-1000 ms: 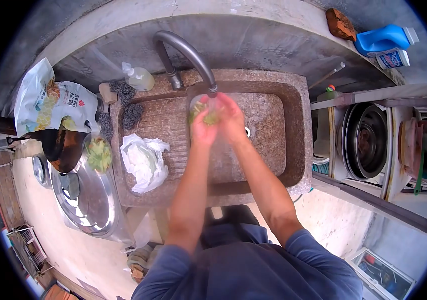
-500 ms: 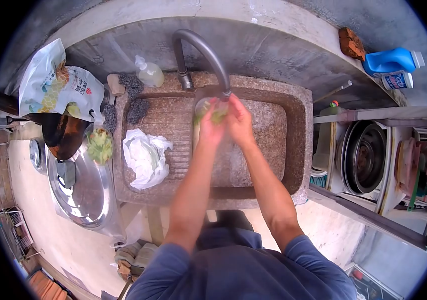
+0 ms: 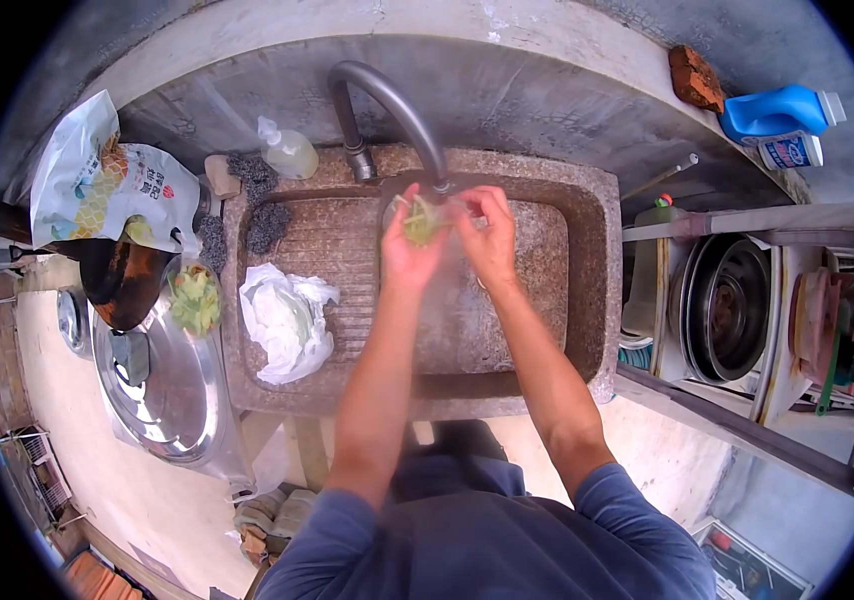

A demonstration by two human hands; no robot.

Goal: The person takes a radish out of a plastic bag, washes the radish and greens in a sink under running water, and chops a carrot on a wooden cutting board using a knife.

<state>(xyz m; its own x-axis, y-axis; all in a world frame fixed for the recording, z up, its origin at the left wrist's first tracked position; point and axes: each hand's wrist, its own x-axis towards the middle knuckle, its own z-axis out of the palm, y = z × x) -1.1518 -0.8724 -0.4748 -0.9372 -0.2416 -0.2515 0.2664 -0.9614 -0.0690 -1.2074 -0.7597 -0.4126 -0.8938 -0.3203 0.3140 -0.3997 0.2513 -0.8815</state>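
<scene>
Under the curved faucet (image 3: pixel 392 95), my left hand (image 3: pixel 410 252) is cupped around pale green vegetable pieces (image 3: pixel 421 220). My right hand (image 3: pixel 488 235) is just to the right, its fingers curled together at the edge of the greens; what they pinch is too small to make out. Both hands are over the basin of the brown stone sink (image 3: pixel 537 290). A crumpled white plastic bag (image 3: pixel 288 322) lies on the ribbed part of the sink, left of my forearms.
A bowl of cut greens (image 3: pixel 195 298) stands by a shiny metal lid (image 3: pixel 172 400) at the left. Behind the sink are a soap bottle (image 3: pixel 289 152) and dark scrubbers (image 3: pixel 267 228). A rack with pans (image 3: pixel 732 310) stands right; a blue bottle (image 3: pixel 775 112) is on the ledge.
My right hand has moved right, apart from my left, and its fingers have curled. The greens in my left hand show more clearly. The whole view has shifted slightly.
</scene>
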